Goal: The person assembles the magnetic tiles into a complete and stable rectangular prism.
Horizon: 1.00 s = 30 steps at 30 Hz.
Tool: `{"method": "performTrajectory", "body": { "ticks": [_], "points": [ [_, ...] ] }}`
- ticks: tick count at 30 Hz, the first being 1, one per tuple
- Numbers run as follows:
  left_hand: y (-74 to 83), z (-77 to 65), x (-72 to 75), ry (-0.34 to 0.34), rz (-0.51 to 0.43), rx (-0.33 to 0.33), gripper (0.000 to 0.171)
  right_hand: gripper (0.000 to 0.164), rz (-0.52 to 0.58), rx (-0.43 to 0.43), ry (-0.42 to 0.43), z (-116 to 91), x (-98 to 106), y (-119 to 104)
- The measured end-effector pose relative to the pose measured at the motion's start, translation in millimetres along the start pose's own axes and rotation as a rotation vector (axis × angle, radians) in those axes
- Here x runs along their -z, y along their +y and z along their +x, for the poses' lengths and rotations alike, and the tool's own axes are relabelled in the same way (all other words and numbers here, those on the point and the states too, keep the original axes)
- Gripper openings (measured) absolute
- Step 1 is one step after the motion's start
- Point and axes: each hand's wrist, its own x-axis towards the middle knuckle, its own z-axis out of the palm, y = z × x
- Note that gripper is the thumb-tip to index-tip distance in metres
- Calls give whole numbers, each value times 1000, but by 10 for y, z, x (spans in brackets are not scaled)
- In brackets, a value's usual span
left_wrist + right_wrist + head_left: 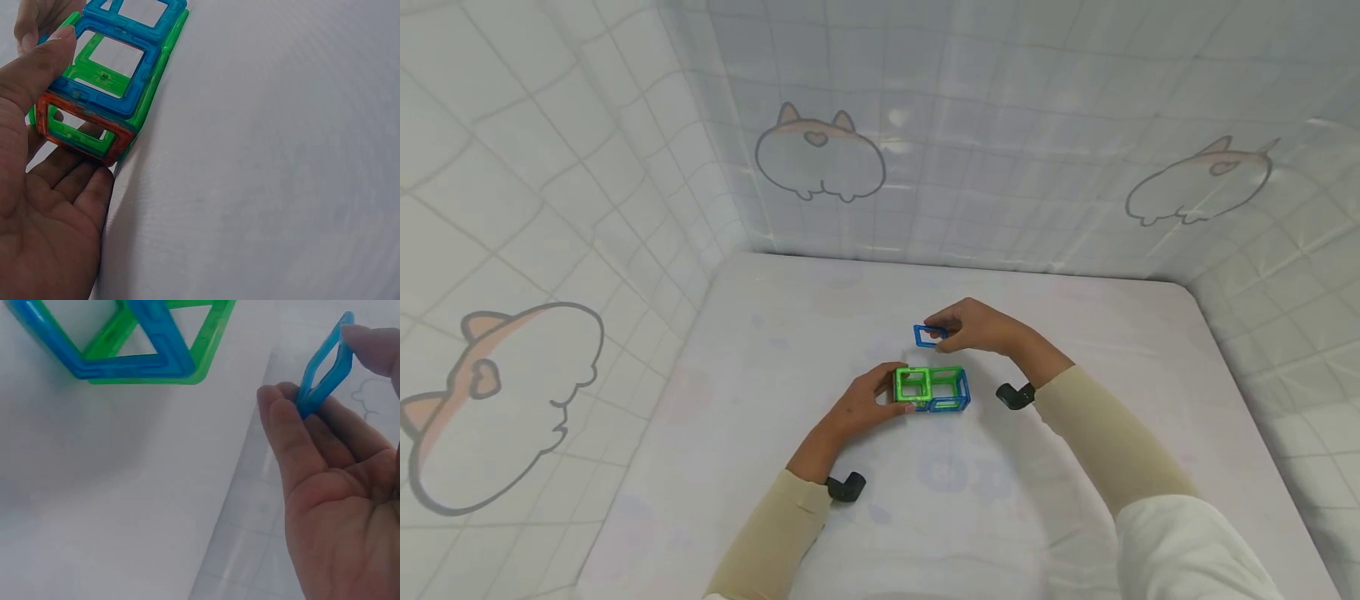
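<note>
A box-like frame of magnetic tiles (930,372) stands on the white surface, two squares long, with green, blue and red-orange (78,139) open-centred squares. My left hand (868,402) grips its left end, thumb on the near blue side and fingers around the far side. My right hand (981,327) is raised a little beyond the frame. Between its thumb and fingers it pinches a single blue square magnetic tile (309,394), held apart from the frame. In the right wrist view the frame's blue and green corner (178,365) shows at the top left.
The table (760,317) has a pale cloth with faint prints. White tiled-pattern sheets (955,192) with cartoon animal drawings (820,162) stand behind it and at both sides. Dark wrist cameras (1015,396) sit on both wrists.
</note>
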Motion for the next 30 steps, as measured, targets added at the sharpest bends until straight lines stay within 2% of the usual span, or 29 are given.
{"method": "performTrajectory", "body": {
  "ticks": [6, 16, 26, 30],
  "points": [
    [-5, -1, -9, 7, 7, 16, 81, 60, 111, 11, 7, -159, -3, 108],
    [-44, 12, -16, 13, -1, 7, 77, 63, 91, 0, 72, -420, -59, 225],
    [-43, 7, -40, 21, 14, 32, 78, 62, 166, 5, 91, -556, -127, 366],
    [-34, 14, -40, 27, 25, 19, 78, 64, 122, 20, 120, -610, -175, 405]
  ]
}}
